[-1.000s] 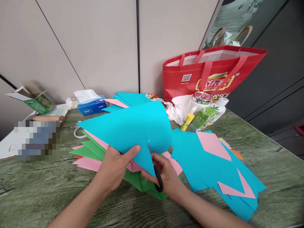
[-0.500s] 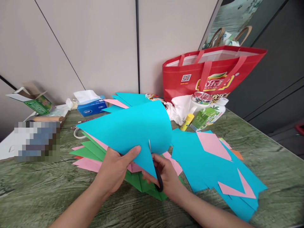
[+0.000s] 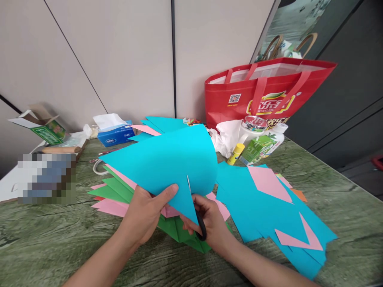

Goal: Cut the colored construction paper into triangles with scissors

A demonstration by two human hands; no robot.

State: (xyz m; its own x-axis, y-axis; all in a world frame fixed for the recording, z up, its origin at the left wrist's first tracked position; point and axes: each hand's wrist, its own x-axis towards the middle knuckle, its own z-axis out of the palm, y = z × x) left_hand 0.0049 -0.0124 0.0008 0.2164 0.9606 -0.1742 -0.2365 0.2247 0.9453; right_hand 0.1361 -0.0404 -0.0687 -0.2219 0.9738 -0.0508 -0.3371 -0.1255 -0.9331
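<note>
Green wood-grain desk: near its front edge the left hand pinches a curled blue sheet, held just above the desk. Its tip hides most of the scissors, which the right hand grips. A red bag stands at the far edge, before grey wall panels. Both hands have barely shifted since a second ago.

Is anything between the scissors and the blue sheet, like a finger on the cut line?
Nothing visible does. The scissors in the right hand sit in a slit in the blue sheet; the left hand pinches the sheet just left of the cut, thumb clear of the blade.
</note>
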